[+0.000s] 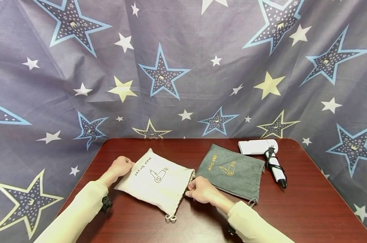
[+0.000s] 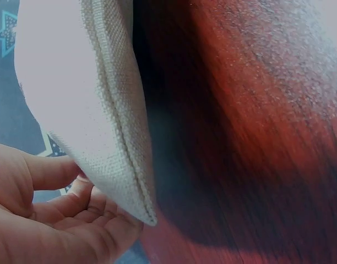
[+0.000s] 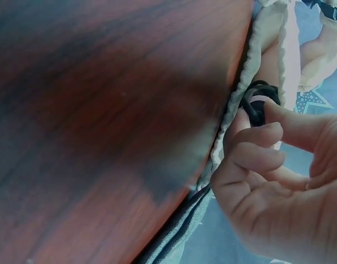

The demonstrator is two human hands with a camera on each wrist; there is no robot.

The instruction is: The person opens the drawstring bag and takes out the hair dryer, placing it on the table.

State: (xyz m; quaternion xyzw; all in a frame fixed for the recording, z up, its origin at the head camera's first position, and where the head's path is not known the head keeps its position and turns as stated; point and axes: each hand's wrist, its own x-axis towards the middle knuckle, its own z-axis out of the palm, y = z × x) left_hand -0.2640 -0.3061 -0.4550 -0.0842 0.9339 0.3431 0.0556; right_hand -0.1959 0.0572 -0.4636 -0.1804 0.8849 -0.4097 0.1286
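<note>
A white cloth drawstring bag (image 1: pixel 168 195), printed "Hair Dryer" with a dryer outline, lies bulging on the table. At its upper left side, my left hand (image 1: pixel 121 166) pinches the edge of the cloth between thumb and fingers. My right hand (image 1: pixel 201 190) is at the bag's mouth on the right, with thumb and fingers gripping a looped black cord (image 3: pixel 257 113). A bit of something pale shows within those loops. The cloth hides whatever is deeper inside. Two drawstring ends (image 1: pixel 170 218) hang from the bag's lower corner.
A grey drawstring bag (image 1: pixel 241 175) with the same print lies flat to the right of the white one. Beyond it, a white hair dryer (image 1: pixel 253 147) rests near the back right corner, its black cord wound round the handle. A star-patterned cloth (image 1: pixel 183 101) hangs behind the red-brown table (image 1: pixel 135 222).
</note>
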